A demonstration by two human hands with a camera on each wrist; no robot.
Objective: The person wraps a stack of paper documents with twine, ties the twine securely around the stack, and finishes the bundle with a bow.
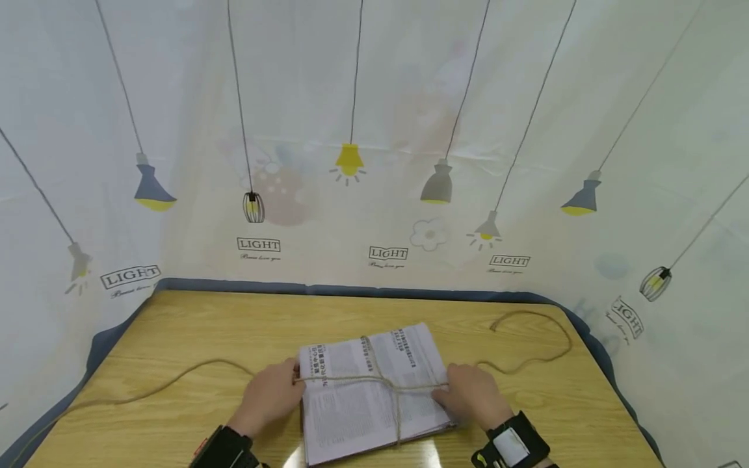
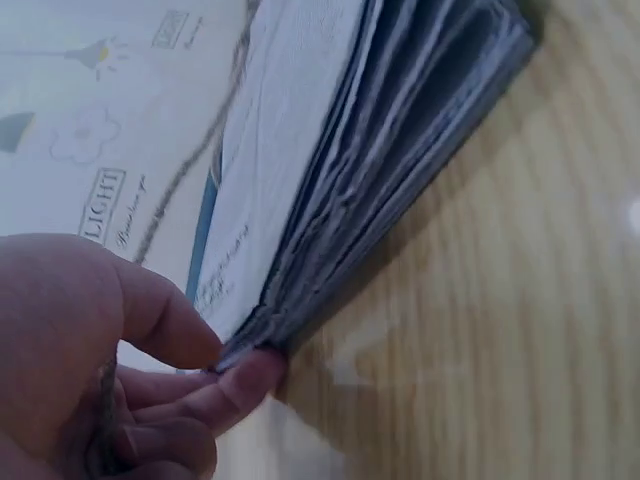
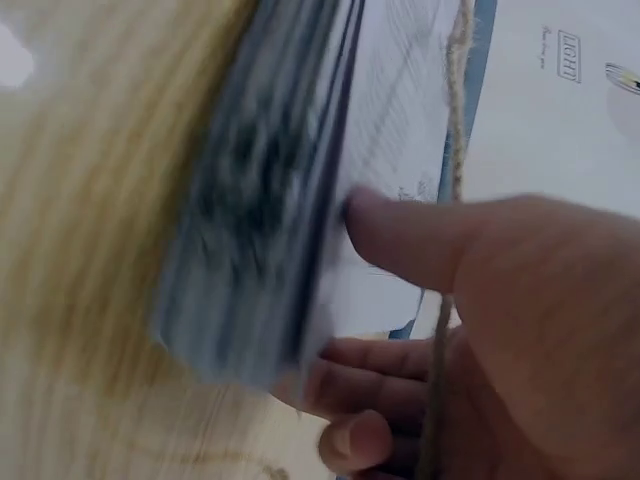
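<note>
The stack of newspapers (image 1: pixel 351 419) lies flat on the wooden table (image 1: pixel 234 325), between the 2 hands. The left hand (image 1: pixel 270 398) pinches its left side, thumb above and fingers below, and the left wrist view shows cord also inside this palm. The right hand (image 1: pixel 474 395) holds the right side in the same manner, with the cord (image 1: pixel 333 377) passing between thumb and fingers.

I judge the stack moderately heavy for its size, soft at single sheets but rather stiff as 1 block. The paper should not be very slippery, yet the layers may slide over each other; near the left hand the folded edges spread apart. Corners could bend or tear, so I would take hold through the full thickness, at both sides, as the hands do.

2 cord strands cross on top, between the hands and a little nearer to the right. 1 loose length runs out beyond the left hand, another curls beyond the right hand. Bare wood lies outside both hands and ahead of them, up to the far edge; the near table edge is not visible.
</note>
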